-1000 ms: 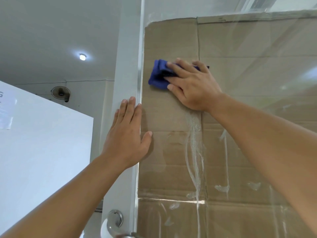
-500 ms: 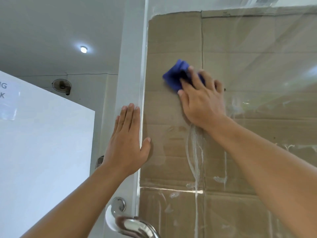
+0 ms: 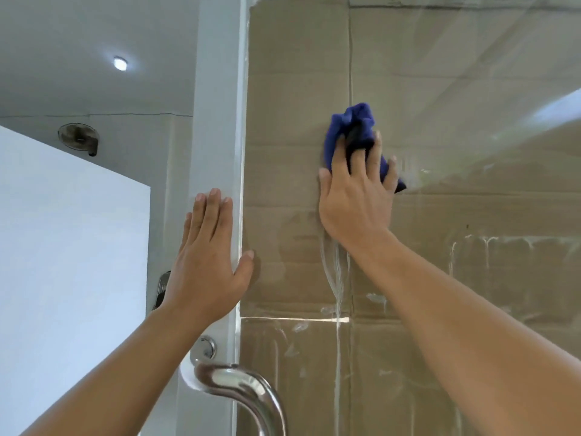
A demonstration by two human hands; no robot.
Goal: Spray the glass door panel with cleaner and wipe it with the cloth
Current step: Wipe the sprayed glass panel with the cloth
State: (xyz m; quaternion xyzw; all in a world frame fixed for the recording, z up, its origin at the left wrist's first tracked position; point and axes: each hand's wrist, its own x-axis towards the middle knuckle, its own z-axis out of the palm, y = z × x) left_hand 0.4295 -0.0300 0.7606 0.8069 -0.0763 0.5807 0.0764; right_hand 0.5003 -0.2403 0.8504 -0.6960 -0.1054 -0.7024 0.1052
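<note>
Head view: clear glass door panel (image 3: 471, 121), streaked, with brown cardboard (image 3: 298, 73) behind it. Curved chrome door handle (image 3: 242, 388) below. Left hand (image 3: 207, 265) flat against the panel edge, fingers straight. Right hand (image 3: 355, 199) presses bunched blue cloth (image 3: 352, 127) to the glass.

open glass panel (image 3: 456, 105) rightward, door handle (image 3: 245, 391) below
</note>
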